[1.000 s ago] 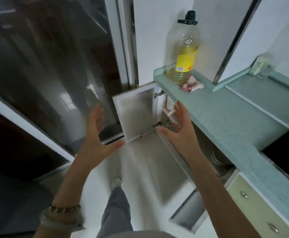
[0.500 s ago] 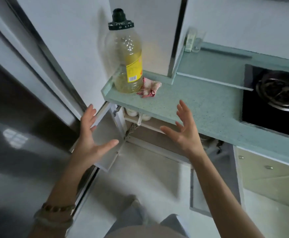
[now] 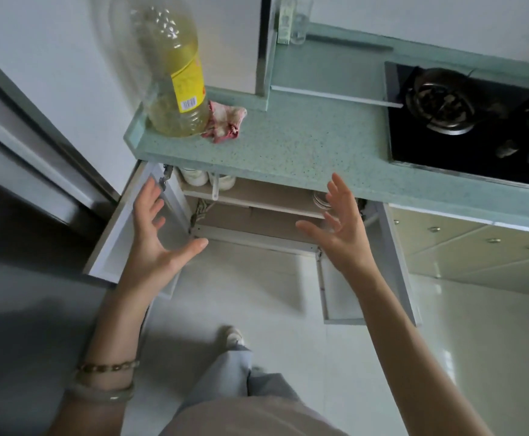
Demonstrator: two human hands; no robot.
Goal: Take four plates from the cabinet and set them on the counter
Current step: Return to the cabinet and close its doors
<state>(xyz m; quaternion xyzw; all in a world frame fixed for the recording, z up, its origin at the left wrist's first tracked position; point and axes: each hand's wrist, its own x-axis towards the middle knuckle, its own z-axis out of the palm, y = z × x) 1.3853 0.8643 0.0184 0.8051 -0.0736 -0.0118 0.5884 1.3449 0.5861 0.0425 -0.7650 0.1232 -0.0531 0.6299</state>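
Glossy pale floor tiles lie under your feet, with a grey trouser leg and one light shoe below you. On your left wrist sit a metal link bracelet and a smooth pale bangle. Your left hand and right hand are both raised with fingers spread apart, empty, in front of the open cabinet, whose white doors swing out to either side. Inside, on the flat shelf, a stack of round plates shows edge-on just behind your right fingers; pale round containers stand at the shelf's left end. Above runs the speckled green counter, carrying a clear plastic oil bottle with a yellow label, a crumpled pink cloth touching it, and a black gas hob.
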